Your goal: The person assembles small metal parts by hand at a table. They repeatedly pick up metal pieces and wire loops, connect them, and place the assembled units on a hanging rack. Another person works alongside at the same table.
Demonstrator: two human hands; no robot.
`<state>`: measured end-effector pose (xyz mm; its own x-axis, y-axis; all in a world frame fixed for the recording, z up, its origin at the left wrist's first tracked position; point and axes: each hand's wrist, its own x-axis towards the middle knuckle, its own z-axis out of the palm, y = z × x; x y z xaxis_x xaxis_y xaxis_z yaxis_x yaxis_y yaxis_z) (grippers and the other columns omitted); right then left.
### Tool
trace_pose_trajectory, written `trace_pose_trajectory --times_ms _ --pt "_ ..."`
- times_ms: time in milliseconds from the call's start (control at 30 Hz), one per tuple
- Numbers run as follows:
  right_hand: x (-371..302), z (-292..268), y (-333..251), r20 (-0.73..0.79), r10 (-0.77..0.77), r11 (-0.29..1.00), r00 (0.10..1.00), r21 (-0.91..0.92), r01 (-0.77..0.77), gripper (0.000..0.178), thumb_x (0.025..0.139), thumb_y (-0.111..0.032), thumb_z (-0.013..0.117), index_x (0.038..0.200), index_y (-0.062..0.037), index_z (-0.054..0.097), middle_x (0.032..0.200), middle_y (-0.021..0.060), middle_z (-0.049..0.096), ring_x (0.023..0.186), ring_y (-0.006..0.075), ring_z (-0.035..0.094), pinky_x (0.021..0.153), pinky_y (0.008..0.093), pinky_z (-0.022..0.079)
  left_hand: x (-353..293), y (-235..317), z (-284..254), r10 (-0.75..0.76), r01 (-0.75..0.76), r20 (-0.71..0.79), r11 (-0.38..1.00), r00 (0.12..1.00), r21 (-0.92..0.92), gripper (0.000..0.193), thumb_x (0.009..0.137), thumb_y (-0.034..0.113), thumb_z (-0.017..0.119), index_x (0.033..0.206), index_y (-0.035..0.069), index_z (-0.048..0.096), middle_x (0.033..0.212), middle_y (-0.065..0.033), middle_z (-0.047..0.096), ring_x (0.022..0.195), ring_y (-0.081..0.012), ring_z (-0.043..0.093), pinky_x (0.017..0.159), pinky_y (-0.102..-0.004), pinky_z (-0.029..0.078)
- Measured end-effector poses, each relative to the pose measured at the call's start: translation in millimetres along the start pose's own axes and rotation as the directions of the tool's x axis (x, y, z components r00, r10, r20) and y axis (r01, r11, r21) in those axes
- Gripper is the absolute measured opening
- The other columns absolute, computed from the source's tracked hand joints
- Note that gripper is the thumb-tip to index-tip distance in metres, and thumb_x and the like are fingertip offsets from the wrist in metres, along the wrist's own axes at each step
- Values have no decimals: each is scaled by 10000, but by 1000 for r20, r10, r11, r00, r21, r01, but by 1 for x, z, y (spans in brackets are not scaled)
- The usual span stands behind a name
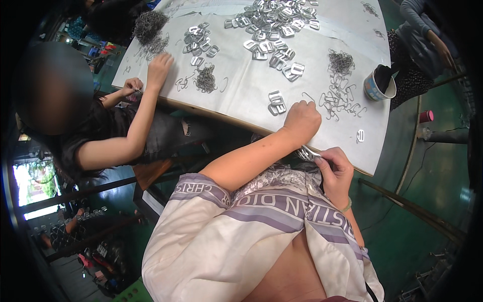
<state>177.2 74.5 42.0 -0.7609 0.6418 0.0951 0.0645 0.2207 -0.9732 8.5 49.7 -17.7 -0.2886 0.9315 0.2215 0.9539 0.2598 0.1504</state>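
My left hand [302, 121] rests curled on the grey table sheet [241, 95], right next to two flat metal buckles [276, 103] and a scatter of bent wire hooks [337, 98]; I cannot see anything in its fingers. My right hand [336, 171] is at the table's near edge, fingers pinched on a small metal buckle [308, 152] over my lap. A big heap of metal buckles [274, 22] lies at the far middle of the table.
A person sits at my left, one hand [160, 68] on the sheet by a wire-hook pile [205, 79]. Another buckle group [201, 41] and a tangled hook heap [150, 26] lie beyond. A paper cup [380, 83] stands at right, near another person's arm [427, 38].
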Motion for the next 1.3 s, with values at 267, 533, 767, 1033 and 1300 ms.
trace_pose_trajectory --times_ms 267,533,767,1033,1300 --pt "-7 -1 7 -15 17 1000 1000 -9 -17 60 784 39 654 845 36 657 758 85 600 669 141 562 617 252 437 18 14 -6 13 -25 145 997 989 76 94 680 99 635 738 52 692 803 -123 634 760 -260 643 596 -354 519" --pt "-6 6 12 -53 24 999 998 30 -23 59 788 33 650 846 43 653 767 91 608 686 150 570 634 255 437 -18 -18 -73 -64 170 158 454 985 -875 72 786 83 615 819 20 600 886 -95 580 807 -249 579 731 -340 477" --pt "-1 15 8 -71 25 998 997 62 -21 61 796 17 659 853 38 654 769 87 606 696 150 568 642 255 437 -75 -7 -91 -76 116 93 408 993 -905 78 851 108 621 888 55 578 1057 -71 487 991 -171 471 869 -297 377" --pt "-1 22 5 -59 17 998 998 56 -14 67 801 1 668 858 33 654 771 79 603 696 152 567 646 255 440 -84 -4 -82 -122 56 3 436 993 -898 67 862 66 592 919 40 571 1041 -84 518 955 -177 507 839 -297 415" --pt "16 17 11 34 -59 998 998 -31 60 87 776 -3 653 857 17 678 753 84 571 689 156 541 628 277 421 -99 -1 -81 -223 73 -13 373 975 -925 102 890 14 549 990 -1 554 922 -101 631 842 -174 608 778 -295 478"
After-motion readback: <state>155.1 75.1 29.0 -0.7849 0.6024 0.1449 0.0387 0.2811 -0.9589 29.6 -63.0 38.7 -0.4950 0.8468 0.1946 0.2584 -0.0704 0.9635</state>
